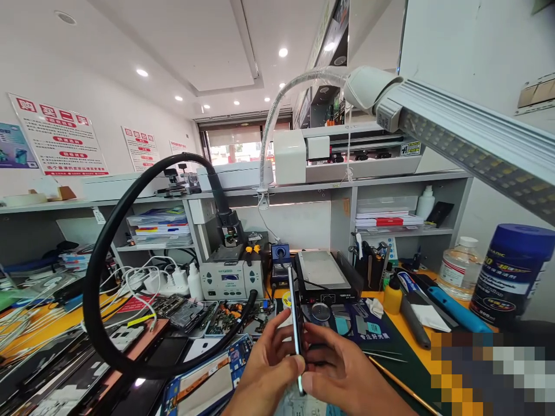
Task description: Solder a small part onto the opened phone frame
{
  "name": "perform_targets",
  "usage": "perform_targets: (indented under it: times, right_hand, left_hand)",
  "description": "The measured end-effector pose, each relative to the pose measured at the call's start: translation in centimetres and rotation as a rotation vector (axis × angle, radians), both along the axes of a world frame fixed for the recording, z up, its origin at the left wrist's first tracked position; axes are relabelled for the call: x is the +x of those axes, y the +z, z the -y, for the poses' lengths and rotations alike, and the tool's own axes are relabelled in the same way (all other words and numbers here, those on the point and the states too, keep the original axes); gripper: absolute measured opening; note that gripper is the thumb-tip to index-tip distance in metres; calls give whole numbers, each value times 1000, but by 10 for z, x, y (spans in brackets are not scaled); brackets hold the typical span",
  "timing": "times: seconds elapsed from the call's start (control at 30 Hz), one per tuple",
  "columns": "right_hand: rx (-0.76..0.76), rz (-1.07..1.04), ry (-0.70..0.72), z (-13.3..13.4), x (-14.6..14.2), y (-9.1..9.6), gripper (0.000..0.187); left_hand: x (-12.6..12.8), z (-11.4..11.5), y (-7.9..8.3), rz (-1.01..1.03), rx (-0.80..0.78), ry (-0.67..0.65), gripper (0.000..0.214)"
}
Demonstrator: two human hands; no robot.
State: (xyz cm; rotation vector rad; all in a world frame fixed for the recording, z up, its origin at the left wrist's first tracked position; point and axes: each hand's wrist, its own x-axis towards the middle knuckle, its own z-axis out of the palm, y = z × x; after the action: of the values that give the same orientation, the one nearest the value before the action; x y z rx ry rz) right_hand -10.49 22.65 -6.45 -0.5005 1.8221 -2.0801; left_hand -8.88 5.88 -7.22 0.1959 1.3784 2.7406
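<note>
phone [295, 318], seen edge-on and nearly upright, stood between the two hands above the front of the desk [401, 326]. the left hand [269, 372] was closed on its lower part, thumb laid against it; the right hand [333, 361] gripped it from the other side, thumb low, fingers curled. both hands were narrow, holding only the phone. its faces could not be read at this angle.

for such a hold, light and even pressure from both sides seemed wise, fingertips on the rim rather than flat on the faces; one hard thumb might have flexed so thin a body. keeping it low over the work surface would likely have been safer if it slipped.

to the right lay a dark green mat [410, 370] with a gold rod [392, 376] across it; to the left, a blue-framed panel [202, 393] and a big loop of black hose [93, 277]. beyond sat loose circuit parts [232, 316], a grey station [236, 280] and a flat plate [324, 268]. a yellow bottle [392, 299], a clear bottle [457, 271] and a dark blue can [511, 268] stood at the right.

farther off, a grey shelf [354, 208] held papers, a strip lamp [472, 138] hung on a bent neck, and red-and-white signs [60, 136] covered the left wall under a bright ceiling [173, 34].
</note>
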Motion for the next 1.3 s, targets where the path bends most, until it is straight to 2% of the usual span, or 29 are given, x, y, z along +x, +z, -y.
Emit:
perform_targets:
  times: [0.3,0.5,0.93,1.3]
  right_hand:
    - [4,76,87,-11,-5,8,80]
    - [-29,113,39,-9,-4,13,79]
    - [-91,65,59,-7,-16,-12,88]
    - [-110,56,103,-10,-18,-10,84]
  left_hand:
    - [-2,4,-3,43,-49,-12,71]
    - [-3,5,-3,68,-66,-19,75]
    - [-4,7,-4,3,-179,20,86]
    - [-7,9,-6,-13,-196,19,89]
